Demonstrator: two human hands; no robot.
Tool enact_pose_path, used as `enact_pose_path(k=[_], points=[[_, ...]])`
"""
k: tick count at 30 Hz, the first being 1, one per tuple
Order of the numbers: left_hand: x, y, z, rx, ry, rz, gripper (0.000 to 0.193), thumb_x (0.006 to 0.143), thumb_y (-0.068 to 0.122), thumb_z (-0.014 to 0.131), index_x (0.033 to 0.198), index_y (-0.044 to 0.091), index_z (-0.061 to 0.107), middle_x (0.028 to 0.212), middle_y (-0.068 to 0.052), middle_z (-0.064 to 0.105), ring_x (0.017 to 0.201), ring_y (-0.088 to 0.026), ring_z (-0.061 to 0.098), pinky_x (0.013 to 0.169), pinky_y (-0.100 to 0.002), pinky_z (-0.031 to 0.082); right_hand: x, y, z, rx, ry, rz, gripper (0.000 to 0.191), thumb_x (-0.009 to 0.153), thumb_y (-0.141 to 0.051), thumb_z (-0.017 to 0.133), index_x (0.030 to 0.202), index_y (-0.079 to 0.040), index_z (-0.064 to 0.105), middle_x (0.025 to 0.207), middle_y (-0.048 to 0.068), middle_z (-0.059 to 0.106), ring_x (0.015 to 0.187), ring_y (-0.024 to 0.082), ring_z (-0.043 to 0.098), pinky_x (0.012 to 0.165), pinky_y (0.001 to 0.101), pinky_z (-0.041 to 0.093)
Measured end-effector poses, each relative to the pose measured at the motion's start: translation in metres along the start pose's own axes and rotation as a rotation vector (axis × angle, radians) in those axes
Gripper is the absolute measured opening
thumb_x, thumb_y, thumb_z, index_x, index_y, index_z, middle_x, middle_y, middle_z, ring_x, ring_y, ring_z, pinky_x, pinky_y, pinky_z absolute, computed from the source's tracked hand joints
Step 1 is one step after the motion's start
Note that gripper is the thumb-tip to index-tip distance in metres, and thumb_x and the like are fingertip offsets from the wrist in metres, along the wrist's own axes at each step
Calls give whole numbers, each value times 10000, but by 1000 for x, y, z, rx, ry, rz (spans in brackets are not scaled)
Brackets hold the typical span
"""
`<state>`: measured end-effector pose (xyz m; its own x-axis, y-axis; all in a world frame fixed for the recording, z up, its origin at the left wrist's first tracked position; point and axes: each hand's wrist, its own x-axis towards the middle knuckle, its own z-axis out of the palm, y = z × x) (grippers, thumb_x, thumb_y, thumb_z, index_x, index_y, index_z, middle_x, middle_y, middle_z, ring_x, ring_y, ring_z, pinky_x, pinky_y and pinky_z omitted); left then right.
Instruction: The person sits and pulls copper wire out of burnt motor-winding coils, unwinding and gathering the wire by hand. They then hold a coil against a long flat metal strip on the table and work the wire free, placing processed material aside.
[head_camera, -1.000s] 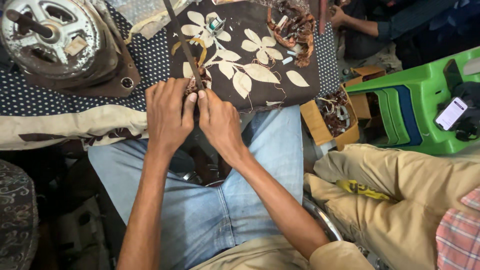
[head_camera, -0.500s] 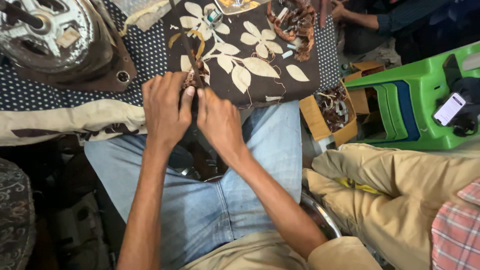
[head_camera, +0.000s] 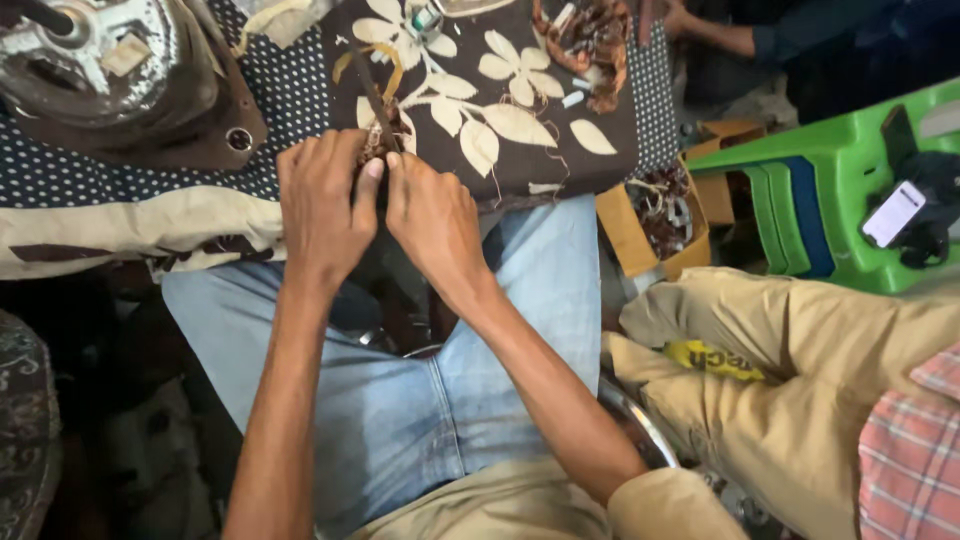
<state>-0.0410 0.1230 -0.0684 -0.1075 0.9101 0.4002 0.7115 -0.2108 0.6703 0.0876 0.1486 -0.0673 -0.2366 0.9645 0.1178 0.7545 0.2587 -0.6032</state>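
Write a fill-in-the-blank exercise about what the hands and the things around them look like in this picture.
1. The left hand and right hand together pinch a small bundle of ____ wire.
2. The bundle lies on a brown cloth printed with cream ____.
3. The plastic stool at the right is ____.
4. The cardboard box beside the knee holds more ____.

Missing words: copper; leaves; green; wire

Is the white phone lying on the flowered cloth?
No, the white phone rests on the green plastic stool, far right of the flowered cloth.

Both hands' fingers (head_camera: 372, 172) hide the wire bundle (head_camera: 380, 135)
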Motion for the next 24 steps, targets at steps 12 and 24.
enact_pose_path(k=[12, 24], points=[[4, -1, 2, 9, 51, 37, 143, 1009, 118, 629, 1120, 28, 620, 981, -127, 602, 991, -340, 575, 953, -460, 373, -2, 1, 1, 4, 17, -1, 319, 1047, -236, 512, 863, -11, 645, 719, 289, 641, 697, 506, 637, 610, 596, 500], [-3, -1, 8, 24, 49, 12, 159, 1023, 143, 622, 1135, 31, 628, 1012, -130, 620, 1001, -339, 570, 960, -463, 375, -8, 1, 1, -19, -29, 23, 312, 1056, -236, 504, 881, -23, 652, 726, 286, 650, 708, 509, 637, 626, 605, 501]])
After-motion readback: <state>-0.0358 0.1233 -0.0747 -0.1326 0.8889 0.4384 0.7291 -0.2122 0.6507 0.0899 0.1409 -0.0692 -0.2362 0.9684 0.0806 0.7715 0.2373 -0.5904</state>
